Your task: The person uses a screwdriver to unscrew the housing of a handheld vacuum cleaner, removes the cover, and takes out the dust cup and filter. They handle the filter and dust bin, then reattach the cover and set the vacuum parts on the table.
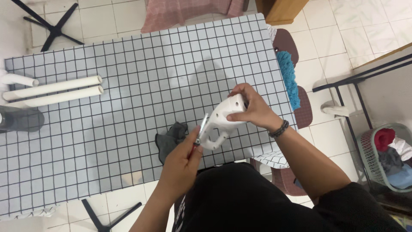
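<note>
My right hand (253,107) grips a white plastic housing with small holes and a handle loop (219,122), held above the near edge of the checked table. My left hand (182,161) holds a slim screwdriver with a red grip and metal shaft (201,129), its tip set against the left side of the white housing. A dark grey cloth (171,139) lies crumpled on the table just left of my left hand.
Two white pipes (53,91) lie at the table's left side, beside a white elbow fitting (15,79) and a dark grey part (21,119). A laundry basket (388,157) stands at right near a black metal frame (343,86). Chairs (296,107) sit by the table's right edge.
</note>
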`<state>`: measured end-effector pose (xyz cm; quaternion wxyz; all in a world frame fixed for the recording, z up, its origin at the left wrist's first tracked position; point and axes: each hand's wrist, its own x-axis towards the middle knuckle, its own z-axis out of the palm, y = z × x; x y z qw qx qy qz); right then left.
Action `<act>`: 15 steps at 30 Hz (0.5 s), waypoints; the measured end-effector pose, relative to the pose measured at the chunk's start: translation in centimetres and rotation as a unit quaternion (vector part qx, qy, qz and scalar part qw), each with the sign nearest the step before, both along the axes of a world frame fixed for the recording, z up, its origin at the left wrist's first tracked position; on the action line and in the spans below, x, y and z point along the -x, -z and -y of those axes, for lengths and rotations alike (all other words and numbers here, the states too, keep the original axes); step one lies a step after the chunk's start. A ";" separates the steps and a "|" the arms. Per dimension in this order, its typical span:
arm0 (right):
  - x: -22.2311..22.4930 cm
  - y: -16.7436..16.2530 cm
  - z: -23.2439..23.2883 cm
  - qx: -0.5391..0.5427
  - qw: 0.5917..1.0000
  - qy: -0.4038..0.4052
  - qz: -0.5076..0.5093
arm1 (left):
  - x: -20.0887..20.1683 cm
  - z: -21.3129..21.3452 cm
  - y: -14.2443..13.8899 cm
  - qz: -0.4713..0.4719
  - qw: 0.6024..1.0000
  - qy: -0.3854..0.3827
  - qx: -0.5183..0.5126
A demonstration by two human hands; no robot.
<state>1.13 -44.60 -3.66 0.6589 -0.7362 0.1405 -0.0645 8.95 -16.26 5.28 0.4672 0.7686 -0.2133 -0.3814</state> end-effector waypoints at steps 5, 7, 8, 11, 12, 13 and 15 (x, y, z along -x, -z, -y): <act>-2.2 3.2 -0.9 -0.065 0.992 -0.105 -0.035 | -2.6 -1.3 3.9 -0.157 0.985 -0.051 0.053; -3.2 4.0 -1.3 -0.073 0.988 -0.115 -0.066 | -3.3 -1.6 5.5 -0.180 0.976 -0.053 0.108; -3.5 4.3 -1.5 -0.080 0.986 -0.120 -0.084 | -3.6 -1.9 6.2 -0.179 0.977 -0.047 0.110; -4.9 5.2 -1.8 -0.095 0.981 -0.091 -0.143 | -4.9 -1.6 7.8 -0.190 0.975 -0.040 0.112; -5.3 5.4 -1.7 -0.090 0.980 -0.077 -0.161 | -5.3 -1.2 8.1 -0.201 0.972 -0.046 0.109; -6.0 5.6 -1.4 -0.084 0.978 -0.063 -0.179 | -5.8 -0.7 8.5 -0.212 0.970 -0.052 0.106; -7.0 5.8 -0.7 -0.066 0.978 -0.053 -0.193 | -6.6 0.1 9.0 -0.219 0.971 -0.056 0.080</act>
